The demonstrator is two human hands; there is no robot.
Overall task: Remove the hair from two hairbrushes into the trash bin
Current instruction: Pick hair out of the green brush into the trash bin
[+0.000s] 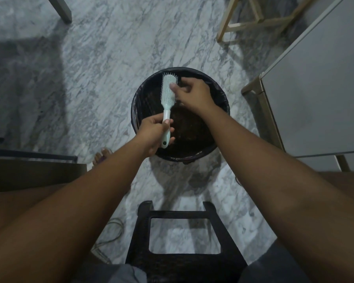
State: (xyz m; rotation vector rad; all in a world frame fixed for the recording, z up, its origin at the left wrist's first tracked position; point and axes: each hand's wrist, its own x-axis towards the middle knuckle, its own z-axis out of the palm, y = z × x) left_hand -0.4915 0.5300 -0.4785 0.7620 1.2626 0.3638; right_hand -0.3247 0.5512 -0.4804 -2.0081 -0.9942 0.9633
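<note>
A pale mint hairbrush (168,92) is held over the round black trash bin (138,103), which has a dark liner. My left hand (154,133) grips the brush's handle, with the brush head pointing away from me. My right hand (193,93) is at the right side of the brush head, thumb and fingers pinched at the bristles. Any hair between those fingers is too dark to make out. Only one hairbrush is in view.
A black plastic stool (184,240) stands between my knees on the marble floor. A grey cabinet (319,94) is at the right, a wooden frame (255,21) at the far right, and a dark piece of furniture (29,168) at the left.
</note>
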